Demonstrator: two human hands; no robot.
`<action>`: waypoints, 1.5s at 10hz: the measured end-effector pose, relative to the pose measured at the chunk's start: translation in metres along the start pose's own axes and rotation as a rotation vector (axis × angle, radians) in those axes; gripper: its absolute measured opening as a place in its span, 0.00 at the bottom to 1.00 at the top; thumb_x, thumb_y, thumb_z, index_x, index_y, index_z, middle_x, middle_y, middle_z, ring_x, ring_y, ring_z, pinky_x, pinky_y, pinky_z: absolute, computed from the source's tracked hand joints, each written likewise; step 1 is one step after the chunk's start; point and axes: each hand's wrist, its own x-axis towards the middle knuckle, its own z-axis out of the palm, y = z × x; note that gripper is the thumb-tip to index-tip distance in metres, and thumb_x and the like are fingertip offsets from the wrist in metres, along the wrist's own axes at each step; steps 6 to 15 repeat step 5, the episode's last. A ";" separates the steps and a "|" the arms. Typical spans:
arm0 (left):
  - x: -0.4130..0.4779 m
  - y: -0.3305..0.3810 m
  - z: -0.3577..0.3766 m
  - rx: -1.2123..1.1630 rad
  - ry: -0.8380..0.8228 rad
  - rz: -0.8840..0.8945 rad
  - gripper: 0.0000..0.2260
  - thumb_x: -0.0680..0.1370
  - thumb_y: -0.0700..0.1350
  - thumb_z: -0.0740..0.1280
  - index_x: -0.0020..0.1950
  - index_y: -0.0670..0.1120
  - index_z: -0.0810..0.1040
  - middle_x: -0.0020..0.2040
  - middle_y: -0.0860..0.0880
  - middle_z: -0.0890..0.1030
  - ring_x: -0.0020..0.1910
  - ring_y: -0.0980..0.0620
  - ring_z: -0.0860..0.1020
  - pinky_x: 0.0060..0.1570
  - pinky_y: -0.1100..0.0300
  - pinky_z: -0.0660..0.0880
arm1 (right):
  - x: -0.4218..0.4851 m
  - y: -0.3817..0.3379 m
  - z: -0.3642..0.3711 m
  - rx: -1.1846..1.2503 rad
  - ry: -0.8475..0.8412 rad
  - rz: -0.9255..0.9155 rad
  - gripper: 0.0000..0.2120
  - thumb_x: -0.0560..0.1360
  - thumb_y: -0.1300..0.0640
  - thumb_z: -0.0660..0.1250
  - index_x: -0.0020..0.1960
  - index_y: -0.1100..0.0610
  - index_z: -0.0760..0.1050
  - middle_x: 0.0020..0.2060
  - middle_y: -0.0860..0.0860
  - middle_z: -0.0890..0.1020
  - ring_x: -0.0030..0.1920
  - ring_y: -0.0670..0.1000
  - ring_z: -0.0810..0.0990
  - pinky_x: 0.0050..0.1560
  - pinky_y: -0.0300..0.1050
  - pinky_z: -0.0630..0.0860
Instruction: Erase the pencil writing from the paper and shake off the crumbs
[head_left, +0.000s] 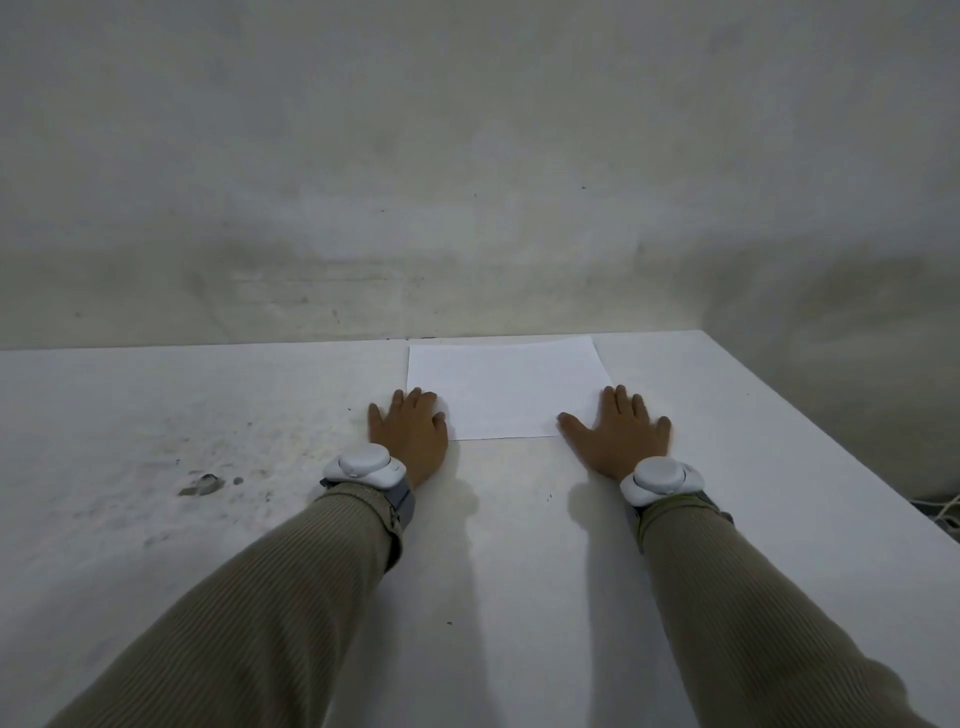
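A white sheet of paper (506, 384) lies flat on the white table (260, 395), near the far edge by the wall. No writing shows on it from here. My left hand (410, 434) lies flat, palm down, with its fingers over the paper's near left corner. My right hand (621, 436) lies flat with fingers spread at the near right corner, its fingertips touching the sheet's right edge. Neither hand holds anything. No eraser or pencil is in view.
A grey wall (467, 182) rises straight behind the table. Dark smudges and a small grey lump (205, 484) mark the table's left part. The table's right edge (831, 447) runs diagonally, with a white cable (948, 512) on the floor beyond it.
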 end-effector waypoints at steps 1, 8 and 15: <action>0.001 0.000 -0.002 -0.011 0.011 -0.012 0.18 0.84 0.49 0.55 0.73 0.47 0.69 0.75 0.50 0.67 0.76 0.49 0.60 0.73 0.47 0.52 | 0.000 0.000 0.002 0.019 0.005 0.012 0.45 0.71 0.27 0.46 0.78 0.55 0.51 0.78 0.52 0.54 0.77 0.54 0.54 0.71 0.62 0.55; -0.043 -0.021 -0.023 -0.301 -0.004 0.033 0.25 0.80 0.55 0.58 0.71 0.40 0.69 0.69 0.42 0.73 0.70 0.42 0.67 0.69 0.50 0.60 | -0.044 -0.004 -0.006 0.139 0.061 -0.007 0.44 0.74 0.29 0.52 0.79 0.55 0.47 0.79 0.56 0.49 0.78 0.56 0.48 0.75 0.61 0.52; -0.043 -0.021 -0.023 -0.301 -0.004 0.033 0.25 0.80 0.55 0.58 0.71 0.40 0.69 0.69 0.42 0.73 0.70 0.42 0.67 0.69 0.50 0.60 | -0.044 -0.004 -0.006 0.139 0.061 -0.007 0.44 0.74 0.29 0.52 0.79 0.55 0.47 0.79 0.56 0.49 0.78 0.56 0.48 0.75 0.61 0.52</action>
